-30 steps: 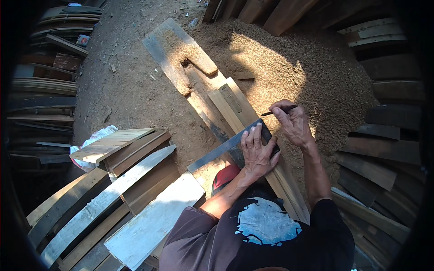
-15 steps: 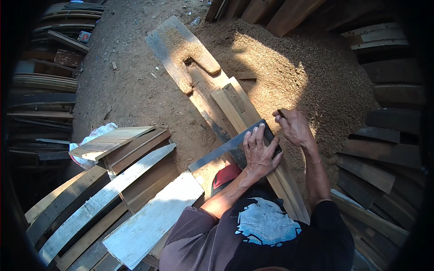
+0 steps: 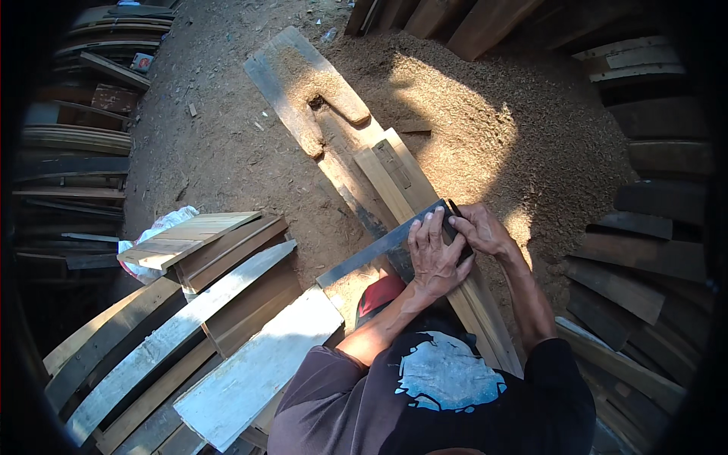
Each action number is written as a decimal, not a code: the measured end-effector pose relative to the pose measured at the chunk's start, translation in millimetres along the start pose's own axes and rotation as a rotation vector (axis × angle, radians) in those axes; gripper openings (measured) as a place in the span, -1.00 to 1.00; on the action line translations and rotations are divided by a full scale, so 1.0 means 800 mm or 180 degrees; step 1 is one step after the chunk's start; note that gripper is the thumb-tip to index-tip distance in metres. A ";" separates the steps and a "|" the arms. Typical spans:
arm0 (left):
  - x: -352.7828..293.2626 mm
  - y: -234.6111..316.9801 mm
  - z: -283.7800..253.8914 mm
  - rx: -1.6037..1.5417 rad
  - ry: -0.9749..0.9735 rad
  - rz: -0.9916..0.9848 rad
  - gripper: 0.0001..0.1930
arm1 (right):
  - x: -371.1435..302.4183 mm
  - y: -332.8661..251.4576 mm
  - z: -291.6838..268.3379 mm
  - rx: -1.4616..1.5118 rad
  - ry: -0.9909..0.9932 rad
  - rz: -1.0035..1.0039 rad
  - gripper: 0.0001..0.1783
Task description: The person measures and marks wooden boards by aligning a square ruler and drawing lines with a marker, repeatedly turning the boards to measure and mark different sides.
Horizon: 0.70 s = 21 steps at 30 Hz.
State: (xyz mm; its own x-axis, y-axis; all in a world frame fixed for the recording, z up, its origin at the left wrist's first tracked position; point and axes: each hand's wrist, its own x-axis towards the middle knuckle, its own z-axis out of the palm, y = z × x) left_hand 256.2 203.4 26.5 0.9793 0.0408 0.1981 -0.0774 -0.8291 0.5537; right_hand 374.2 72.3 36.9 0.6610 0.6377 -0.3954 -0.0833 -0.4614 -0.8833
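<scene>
A dirt floor (image 3: 227, 144) fills the scene, with a broad mound of sawdust (image 3: 485, 129) to the right of a long wooden plank (image 3: 402, 189) that runs diagonally across the middle. Stacks of curved boards (image 3: 189, 318) lie to the plank's left, and darker slats (image 3: 644, 258) fan out well to its right. A larger notched board (image 3: 296, 83) lies at the plank's far end.

Across the near part of the plank lies a metal try square (image 3: 379, 246), its blade stretching leftward past the plank's edge. The left hand (image 3: 434, 254) presses flat on the square, fingers spread, pinning it to the wood. The right hand (image 3: 481, 231) is clenched around a dark pencil (image 3: 455, 216) at the square's right end, its tip at the blade.

The step in hand looks like marking a line across the plank. The next move would call for the left hand to stay firm so the blade does not slip while the pencil follows its edge.

Room is tight to the plank's left, where the board stacks crowd near; the sawdust side is open.
</scene>
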 end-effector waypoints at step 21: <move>0.002 0.004 -0.007 -0.0043 -0.0144 -0.0060 -0.39 | -0.005 -0.076 -0.027 0.0408 0.1662 -0.0433 -0.76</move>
State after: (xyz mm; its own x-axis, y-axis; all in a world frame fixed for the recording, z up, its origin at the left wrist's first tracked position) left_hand 256.6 203.8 33.6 0.9881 0.0310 0.1509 -0.0610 -0.8208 0.5679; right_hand 393.0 84.6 97.9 0.9513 0.2809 -0.1271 -0.0400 -0.2965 -0.9542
